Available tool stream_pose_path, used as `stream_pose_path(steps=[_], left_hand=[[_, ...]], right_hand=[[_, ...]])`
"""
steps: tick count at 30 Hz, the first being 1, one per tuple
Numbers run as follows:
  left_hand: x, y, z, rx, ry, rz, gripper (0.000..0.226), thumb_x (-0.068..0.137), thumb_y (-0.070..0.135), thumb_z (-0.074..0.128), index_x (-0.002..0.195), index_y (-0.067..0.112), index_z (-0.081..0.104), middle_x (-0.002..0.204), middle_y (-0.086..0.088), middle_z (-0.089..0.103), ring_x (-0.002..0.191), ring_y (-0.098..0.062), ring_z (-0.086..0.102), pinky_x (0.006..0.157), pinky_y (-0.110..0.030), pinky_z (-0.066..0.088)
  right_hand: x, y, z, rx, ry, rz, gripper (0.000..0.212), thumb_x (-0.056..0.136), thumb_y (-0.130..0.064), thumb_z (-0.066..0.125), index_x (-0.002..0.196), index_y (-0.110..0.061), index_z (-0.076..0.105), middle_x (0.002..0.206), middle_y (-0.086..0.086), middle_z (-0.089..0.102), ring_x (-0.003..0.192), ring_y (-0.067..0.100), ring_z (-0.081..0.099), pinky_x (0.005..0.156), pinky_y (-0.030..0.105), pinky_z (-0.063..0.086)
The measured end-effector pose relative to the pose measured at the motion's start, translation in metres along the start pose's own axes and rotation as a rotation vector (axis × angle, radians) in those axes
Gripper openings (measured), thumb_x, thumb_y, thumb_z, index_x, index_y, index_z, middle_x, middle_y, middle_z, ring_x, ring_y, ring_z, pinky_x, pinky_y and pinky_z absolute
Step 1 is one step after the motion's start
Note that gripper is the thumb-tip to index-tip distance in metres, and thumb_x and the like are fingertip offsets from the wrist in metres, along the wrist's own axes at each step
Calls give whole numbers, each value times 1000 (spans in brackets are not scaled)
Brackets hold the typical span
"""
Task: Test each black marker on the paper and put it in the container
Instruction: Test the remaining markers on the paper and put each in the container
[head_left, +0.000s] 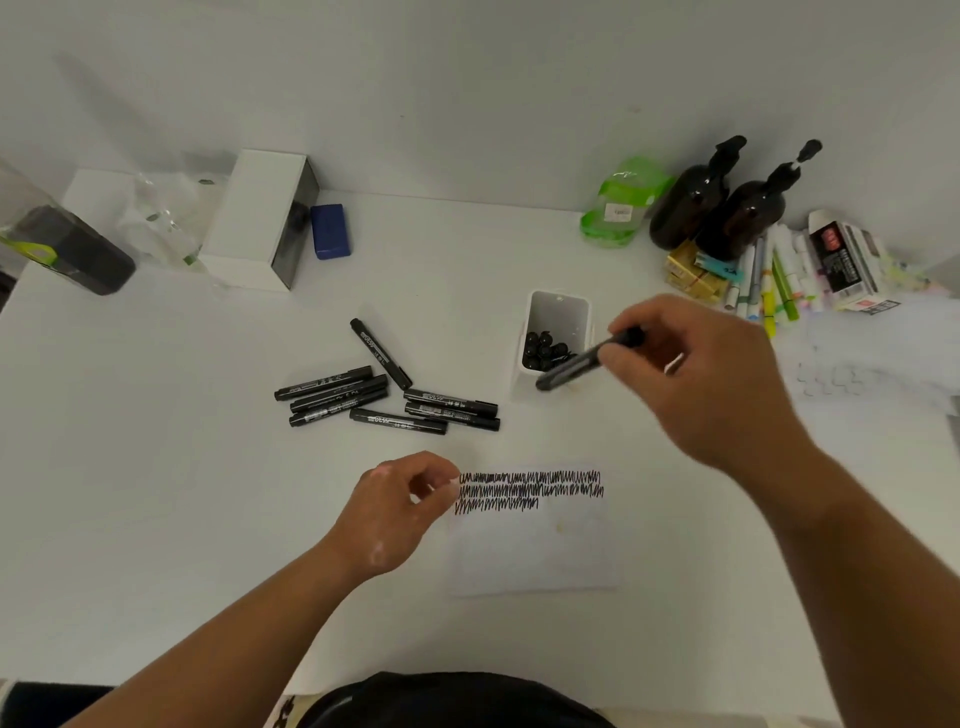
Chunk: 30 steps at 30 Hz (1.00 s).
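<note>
A: Right hand (696, 374) is at centre right, thumb and fingers curled round a smooth black marker (589, 360). It's slightly blurred, and the barrel slants down to the left across the lower right corner of the container (558, 312). I can't tell whether it touches the rim.

B: That container's a white plastic tub, rectangular with rounded corners, standing upright. Round black marker ends (543, 348) cluster in its lower half.

A: Left hand (400, 512) is at lower centre with its fingers curled tight. Thumb and fingertips pinch the upper left corner of the paper (535, 551).

B: It's a thin white sheet lying flat on the table (156, 467), nearly the same tone as the matt white top. Three rows of jagged black scribble (530, 491) run along its top edge, and the third row stops short.

A: Seven loose markers (387, 400) lie in a heap left of the container. They're cylindrical, with pale printed labels.

B: Room? Bare table stretches across the left and below the paper. The back edge is crowded, with a white box (249, 218) at upper left, and glossy brown bottles (727, 208) and a fan of coloured pens (774, 280) at upper right.
</note>
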<state>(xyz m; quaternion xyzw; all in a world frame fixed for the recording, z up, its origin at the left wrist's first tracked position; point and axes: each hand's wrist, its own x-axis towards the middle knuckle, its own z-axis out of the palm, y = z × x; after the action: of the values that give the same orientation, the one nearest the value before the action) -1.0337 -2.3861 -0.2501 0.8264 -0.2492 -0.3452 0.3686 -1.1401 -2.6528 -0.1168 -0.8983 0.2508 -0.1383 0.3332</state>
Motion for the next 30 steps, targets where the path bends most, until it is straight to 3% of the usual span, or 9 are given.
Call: stream_pose_path(steps=[4,7,11,19,26,30], left_hand=[[7,-10,-3,6,-21,-43,10,92,31,68,100,36,71,87,15,70,86,-3,66,76,-16,50],[9,-15,-4,1,-34,-53,10,93,30,67,100,37,71,85,16,70,86,0,65,73,-10,47],[9,-24,-8,7,-45,-74,10,93,31,66,98,39,69,85,16,69,86,1,64,70,-9,46],[12,-35,-15,32,-52,-130,10,94,33,66,100,40,69,91,13,70,87,-2,65,68,-8,45],[19,-40,-17,43,-65,-141,9,94,34,66,99,41,68,90,14,70,87,-2,65,70,-10,44],[27,-48,-21,137,-64,-136,8,95,32,65,98,39,66,92,17,68,81,1,64,67,-8,45]], right_hand=[[33,9,-8,-156,40,-5,9,89,-35,74,97,-31,70,73,-25,63,65,4,63,65,14,43],[50,20,2,-256,9,-17,12,91,-34,70,102,-28,70,80,-16,68,65,7,59,73,29,53],[64,31,23,-378,-85,-20,13,94,-30,67,106,-28,70,93,-5,74,75,18,61,74,39,58],[77,45,61,-606,-375,53,30,97,-25,57,124,-32,69,117,2,69,100,26,63,82,38,54],[79,46,76,-667,-519,111,28,92,-20,50,109,-28,71,93,2,63,81,25,60,66,32,42],[80,45,76,-653,-504,118,30,92,-20,49,117,-25,66,101,6,67,85,27,62,68,34,46]])
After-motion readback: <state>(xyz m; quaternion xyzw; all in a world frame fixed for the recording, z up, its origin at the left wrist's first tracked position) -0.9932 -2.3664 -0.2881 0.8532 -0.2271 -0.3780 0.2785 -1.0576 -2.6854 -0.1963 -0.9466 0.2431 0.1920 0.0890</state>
